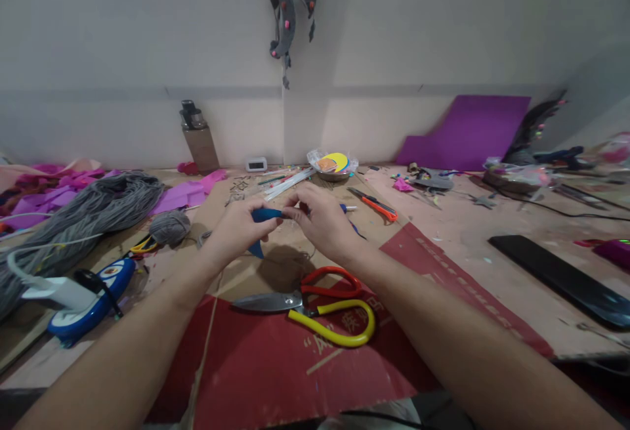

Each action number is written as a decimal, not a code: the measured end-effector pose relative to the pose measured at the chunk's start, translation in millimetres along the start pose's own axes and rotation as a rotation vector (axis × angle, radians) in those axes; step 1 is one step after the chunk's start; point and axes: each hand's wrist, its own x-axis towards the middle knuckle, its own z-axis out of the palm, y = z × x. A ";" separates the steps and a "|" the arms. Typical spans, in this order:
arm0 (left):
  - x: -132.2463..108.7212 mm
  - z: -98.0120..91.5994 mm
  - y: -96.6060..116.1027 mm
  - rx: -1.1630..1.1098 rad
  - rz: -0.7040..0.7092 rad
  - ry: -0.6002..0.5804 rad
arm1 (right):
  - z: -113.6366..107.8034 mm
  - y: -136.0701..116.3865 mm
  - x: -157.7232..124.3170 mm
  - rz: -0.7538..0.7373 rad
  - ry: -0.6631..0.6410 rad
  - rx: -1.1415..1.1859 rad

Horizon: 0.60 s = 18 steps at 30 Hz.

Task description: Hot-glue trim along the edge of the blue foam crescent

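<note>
Here, at the frame's centre, our left hand [240,223] pinches the blue piece [267,214] between its fingers; our right hand [321,218] has its fingers pressed together at the tip, on what we cannot tell. Scissors [293,301] lie below, on cardboard [256,377].

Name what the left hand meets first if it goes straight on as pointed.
Likely the right hand, whose fingers are by the tip of the blue piece; exact depth is unclear.
</note>
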 end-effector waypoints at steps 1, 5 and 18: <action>0.1 -0.1 0.0 0.005 -0.002 0.003 | -0.8 -0.2 0.2 0.002 -0.002 0.002; -0.2 -3.2 1.5 0.070 -0.006 0.096 | -1.8 -2.0 -0.3 0.009 0.011 0.006; 0.8 -12.9 -2.8 0.027 0.003 0.337 | -26.4 24.1 -1.6 0.317 -0.038 -0.206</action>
